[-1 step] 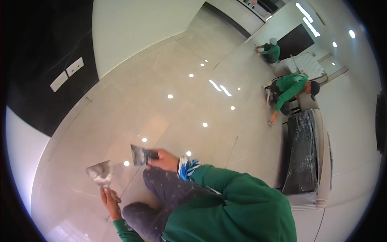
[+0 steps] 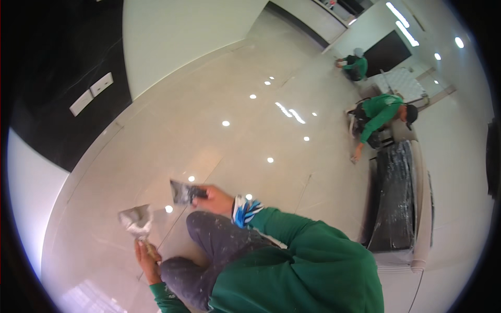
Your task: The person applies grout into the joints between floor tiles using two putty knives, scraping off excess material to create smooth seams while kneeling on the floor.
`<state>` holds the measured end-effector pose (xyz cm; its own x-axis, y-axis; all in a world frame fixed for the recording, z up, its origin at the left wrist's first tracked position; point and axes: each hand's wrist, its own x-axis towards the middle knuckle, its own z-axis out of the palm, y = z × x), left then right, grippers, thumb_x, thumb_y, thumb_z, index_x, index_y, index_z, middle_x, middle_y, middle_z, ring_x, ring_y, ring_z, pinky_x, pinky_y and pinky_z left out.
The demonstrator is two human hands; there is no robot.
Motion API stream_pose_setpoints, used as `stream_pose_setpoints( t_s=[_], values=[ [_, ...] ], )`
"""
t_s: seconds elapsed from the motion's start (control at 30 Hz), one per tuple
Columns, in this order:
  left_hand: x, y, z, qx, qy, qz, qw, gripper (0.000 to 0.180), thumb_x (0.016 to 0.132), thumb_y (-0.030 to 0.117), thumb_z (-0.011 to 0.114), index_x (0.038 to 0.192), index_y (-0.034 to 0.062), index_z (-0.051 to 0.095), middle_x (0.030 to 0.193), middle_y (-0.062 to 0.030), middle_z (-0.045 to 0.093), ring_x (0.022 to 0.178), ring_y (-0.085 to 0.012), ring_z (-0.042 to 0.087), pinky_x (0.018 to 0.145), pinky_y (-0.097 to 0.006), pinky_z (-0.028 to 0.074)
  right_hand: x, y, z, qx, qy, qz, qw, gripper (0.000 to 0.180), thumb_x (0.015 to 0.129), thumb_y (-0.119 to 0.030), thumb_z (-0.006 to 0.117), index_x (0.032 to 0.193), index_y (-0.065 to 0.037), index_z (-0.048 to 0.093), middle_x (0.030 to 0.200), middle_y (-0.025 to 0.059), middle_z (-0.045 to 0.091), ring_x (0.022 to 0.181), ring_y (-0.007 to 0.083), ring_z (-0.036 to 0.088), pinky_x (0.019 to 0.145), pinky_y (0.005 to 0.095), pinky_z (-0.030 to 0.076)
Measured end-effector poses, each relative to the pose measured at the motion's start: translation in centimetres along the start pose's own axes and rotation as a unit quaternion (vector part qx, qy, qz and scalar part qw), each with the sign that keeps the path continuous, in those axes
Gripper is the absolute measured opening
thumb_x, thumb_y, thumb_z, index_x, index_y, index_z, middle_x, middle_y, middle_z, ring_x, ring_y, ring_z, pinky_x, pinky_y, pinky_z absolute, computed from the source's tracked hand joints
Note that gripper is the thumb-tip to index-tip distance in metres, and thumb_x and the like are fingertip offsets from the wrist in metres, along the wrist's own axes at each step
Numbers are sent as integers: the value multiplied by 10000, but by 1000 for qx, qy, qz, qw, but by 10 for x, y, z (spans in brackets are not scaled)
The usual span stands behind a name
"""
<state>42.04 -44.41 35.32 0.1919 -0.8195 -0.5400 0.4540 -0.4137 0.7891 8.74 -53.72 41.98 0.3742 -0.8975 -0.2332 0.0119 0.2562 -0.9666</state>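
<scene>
My left hand (image 2: 147,259) is wrapped round the handle of a putty knife (image 2: 135,219). Its wide blade points away from me and carries a smear of pale grey paste. In my right hand (image 2: 216,200) is a second putty knife (image 2: 182,192) with a dark handle, its blade turned toward the left and streaked with grey. A small gap separates the two blades, both held over the glossy beige tiled floor (image 2: 209,151). Whether either blade touches the floor I cannot tell. My knees, in spotted dark trousers (image 2: 216,235), are bent just below the right hand.
On the right stands furniture wrapped in dark plastic film (image 2: 392,193). Beyond it a co-worker in green (image 2: 383,109) reaches down to the floor; another co-worker (image 2: 357,67) crouches farther back. A black wall panel (image 2: 57,94) with white sockets (image 2: 102,84) rises on the left.
The view has shifted slightly. My left hand and its putty knife sit a little higher and farther right. Both knives stay in my hands.
</scene>
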Motion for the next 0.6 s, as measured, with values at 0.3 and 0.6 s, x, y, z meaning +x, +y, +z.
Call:
stream_pose_setpoints(
  t_s=[0.3,0.6],
  values=[
    [-128,85,83,-87,-257,-57,961,336,1113,258,435,1362,45,511,692,-67,556,431,-116,433,405,-261,385,-47,-127,25,-191,-73,-278,938,544,903,157,486,1406,-26,584,1278,153,671,1175,254,660,1015,339,503],
    [-149,80,72,127,-240,66,960,172,1064,202,559,1082,41,617,738,-55,614,533,-122,542,502,-244,417,-53,-64,-11,-478,-162,-236,831,599,877,152,472,1446,-27,526,1342,191,635,1255,300,629,1038,384,513]
  ],
)
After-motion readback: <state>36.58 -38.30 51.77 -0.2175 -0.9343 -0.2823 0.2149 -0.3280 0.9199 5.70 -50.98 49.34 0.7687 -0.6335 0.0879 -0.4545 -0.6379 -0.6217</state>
